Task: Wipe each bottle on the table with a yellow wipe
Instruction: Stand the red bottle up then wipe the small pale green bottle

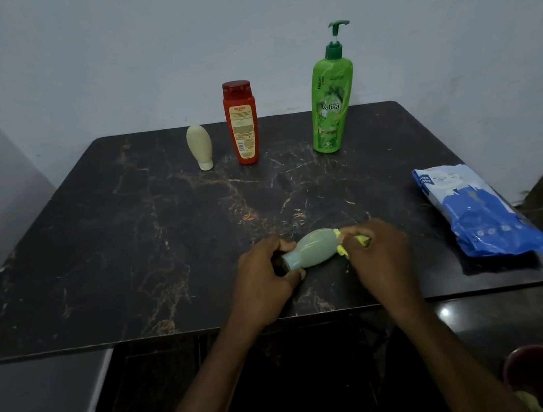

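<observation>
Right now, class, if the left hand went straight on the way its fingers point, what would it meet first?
The small pale green plastic bottle, which the left hand grips; beyond that, probably the right hand holding the yellow wipe.

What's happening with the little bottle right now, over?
Left hand grips pale green bottle at cap end. Right hand pinches yellow wipe against its base. Nothing in the way.

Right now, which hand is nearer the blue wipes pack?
Right. The right hand holds the yellow wipe, left of the blue pack; the left hand grips the pale green bottle, farther left.
</observation>
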The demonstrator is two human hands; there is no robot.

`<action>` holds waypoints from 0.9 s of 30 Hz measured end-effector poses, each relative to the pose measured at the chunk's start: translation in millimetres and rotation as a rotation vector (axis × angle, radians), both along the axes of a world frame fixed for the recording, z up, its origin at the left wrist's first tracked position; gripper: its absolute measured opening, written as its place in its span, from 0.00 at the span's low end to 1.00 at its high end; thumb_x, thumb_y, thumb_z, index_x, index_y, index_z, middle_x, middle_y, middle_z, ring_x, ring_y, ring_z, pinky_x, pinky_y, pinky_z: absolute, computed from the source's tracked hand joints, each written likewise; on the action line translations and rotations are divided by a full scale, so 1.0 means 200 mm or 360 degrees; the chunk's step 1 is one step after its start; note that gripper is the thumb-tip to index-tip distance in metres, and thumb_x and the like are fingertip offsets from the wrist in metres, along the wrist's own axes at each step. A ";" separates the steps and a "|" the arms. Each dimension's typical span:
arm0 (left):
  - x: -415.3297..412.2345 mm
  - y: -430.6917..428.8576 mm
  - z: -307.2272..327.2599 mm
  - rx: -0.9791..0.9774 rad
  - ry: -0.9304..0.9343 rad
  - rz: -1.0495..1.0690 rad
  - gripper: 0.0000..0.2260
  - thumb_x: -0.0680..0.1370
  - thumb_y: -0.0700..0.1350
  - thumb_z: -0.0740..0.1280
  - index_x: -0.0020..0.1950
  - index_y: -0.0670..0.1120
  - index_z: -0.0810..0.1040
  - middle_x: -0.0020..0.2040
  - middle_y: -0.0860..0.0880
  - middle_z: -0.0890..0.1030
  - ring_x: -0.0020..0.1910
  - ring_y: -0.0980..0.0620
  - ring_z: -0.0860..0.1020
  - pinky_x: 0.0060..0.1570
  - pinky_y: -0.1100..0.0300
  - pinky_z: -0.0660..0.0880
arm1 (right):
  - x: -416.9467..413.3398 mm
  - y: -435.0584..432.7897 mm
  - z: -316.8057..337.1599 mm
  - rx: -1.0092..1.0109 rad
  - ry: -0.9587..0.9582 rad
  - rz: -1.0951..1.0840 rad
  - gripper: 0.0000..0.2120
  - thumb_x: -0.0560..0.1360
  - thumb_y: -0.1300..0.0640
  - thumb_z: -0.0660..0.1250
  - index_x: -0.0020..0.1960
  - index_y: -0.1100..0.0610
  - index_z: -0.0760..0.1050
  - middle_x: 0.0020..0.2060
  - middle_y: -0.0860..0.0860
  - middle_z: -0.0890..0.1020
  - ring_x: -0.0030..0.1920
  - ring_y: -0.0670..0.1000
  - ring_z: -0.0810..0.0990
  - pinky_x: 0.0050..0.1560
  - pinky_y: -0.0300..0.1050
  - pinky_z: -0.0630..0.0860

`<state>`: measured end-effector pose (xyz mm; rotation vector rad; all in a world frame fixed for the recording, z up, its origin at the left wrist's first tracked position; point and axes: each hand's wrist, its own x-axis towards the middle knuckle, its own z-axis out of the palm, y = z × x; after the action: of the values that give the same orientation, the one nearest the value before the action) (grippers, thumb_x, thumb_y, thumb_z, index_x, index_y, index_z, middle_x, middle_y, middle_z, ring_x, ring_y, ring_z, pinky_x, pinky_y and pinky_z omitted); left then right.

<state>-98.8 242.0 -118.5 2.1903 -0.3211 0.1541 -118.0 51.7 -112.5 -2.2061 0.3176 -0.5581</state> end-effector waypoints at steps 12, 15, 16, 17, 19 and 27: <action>-0.01 0.00 0.00 0.0021 0.0065 0.0017 0.14 0.70 0.43 0.80 0.50 0.50 0.79 0.48 0.57 0.83 0.46 0.59 0.80 0.46 0.56 0.79 | -0.02 0.07 -0.03 -0.0001 -0.0135 0.0109 0.06 0.72 0.64 0.73 0.48 0.57 0.86 0.43 0.52 0.83 0.44 0.51 0.82 0.47 0.32 0.69; -0.01 0.00 0.00 0.0012 0.0066 0.0019 0.14 0.71 0.43 0.80 0.50 0.51 0.78 0.49 0.57 0.83 0.46 0.60 0.80 0.47 0.56 0.78 | 0.00 0.04 -0.02 -0.0056 -0.0123 0.0059 0.06 0.72 0.65 0.74 0.48 0.59 0.85 0.44 0.54 0.83 0.45 0.53 0.81 0.46 0.29 0.65; -0.01 0.00 0.01 0.0008 0.0066 0.0021 0.14 0.70 0.43 0.80 0.50 0.50 0.78 0.48 0.57 0.83 0.46 0.60 0.80 0.47 0.56 0.78 | -0.01 0.07 -0.01 -0.0074 -0.0135 0.0094 0.06 0.72 0.65 0.73 0.48 0.59 0.85 0.44 0.54 0.83 0.45 0.51 0.81 0.46 0.26 0.65; -0.02 0.00 0.00 0.0002 0.0065 0.0019 0.13 0.70 0.42 0.80 0.50 0.50 0.78 0.48 0.57 0.83 0.46 0.60 0.80 0.47 0.56 0.78 | -0.02 0.10 -0.01 -0.0083 -0.0142 0.0166 0.07 0.73 0.65 0.72 0.49 0.59 0.85 0.45 0.53 0.82 0.45 0.49 0.79 0.46 0.24 0.65; -0.02 0.00 0.00 -0.0018 0.0066 0.0009 0.13 0.70 0.42 0.79 0.49 0.50 0.78 0.47 0.57 0.84 0.45 0.59 0.81 0.46 0.54 0.79 | -0.06 0.16 0.00 -0.0047 -0.0124 0.0393 0.08 0.75 0.65 0.71 0.51 0.57 0.85 0.46 0.49 0.81 0.44 0.44 0.79 0.46 0.23 0.69; -0.02 -0.01 -0.01 -0.0014 0.0026 0.0018 0.14 0.70 0.42 0.79 0.48 0.50 0.77 0.47 0.56 0.83 0.46 0.58 0.80 0.46 0.52 0.79 | 0.00 0.08 0.01 -0.0076 -0.0125 0.0308 0.07 0.74 0.64 0.72 0.49 0.56 0.86 0.44 0.50 0.81 0.45 0.49 0.80 0.46 0.33 0.72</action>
<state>-102.6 240.4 -119.6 2.1840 -0.2986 0.1438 -117.0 67.0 -111.5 -2.2236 0.0490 -0.5485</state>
